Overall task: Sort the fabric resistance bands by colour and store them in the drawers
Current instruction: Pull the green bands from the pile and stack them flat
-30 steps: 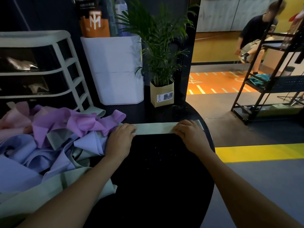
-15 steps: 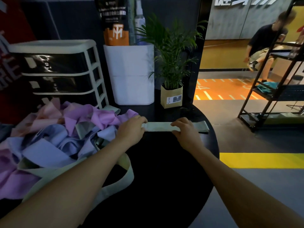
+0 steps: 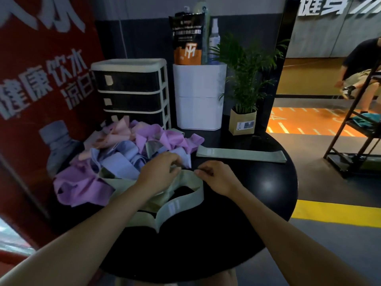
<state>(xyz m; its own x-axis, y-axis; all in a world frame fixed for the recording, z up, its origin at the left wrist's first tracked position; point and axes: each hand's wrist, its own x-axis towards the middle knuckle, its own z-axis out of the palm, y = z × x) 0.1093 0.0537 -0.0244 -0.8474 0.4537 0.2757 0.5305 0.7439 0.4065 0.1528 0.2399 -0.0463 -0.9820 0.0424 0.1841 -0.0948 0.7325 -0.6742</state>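
Note:
A flattened green band (image 3: 241, 154) lies straight on the round black table (image 3: 268, 186), free of both hands. A tangled pile of pink, purple, blue and green bands (image 3: 123, 157) covers the table's left side. A second green band (image 3: 181, 203) loops out of the pile toward me. My left hand (image 3: 159, 172) grips its upper edge at the pile. My right hand (image 3: 216, 176) pinches the same edge just to the right. The cream drawer unit (image 3: 132, 89) with three dark drawers stands behind the pile, all drawers closed.
A white bin (image 3: 199, 96) holding a pouch and spray bottles stands behind the table's middle. A potted plant (image 3: 244, 120) sits at the back right. A red banner (image 3: 41, 79) leans at the left. A black rack (image 3: 358, 131) and a seated person (image 3: 362, 67) are at the right.
Both hands let go of the flattened green band and pulled back toward me. They now hold a second green band at the pile's edge. The camera view tilted up and left.

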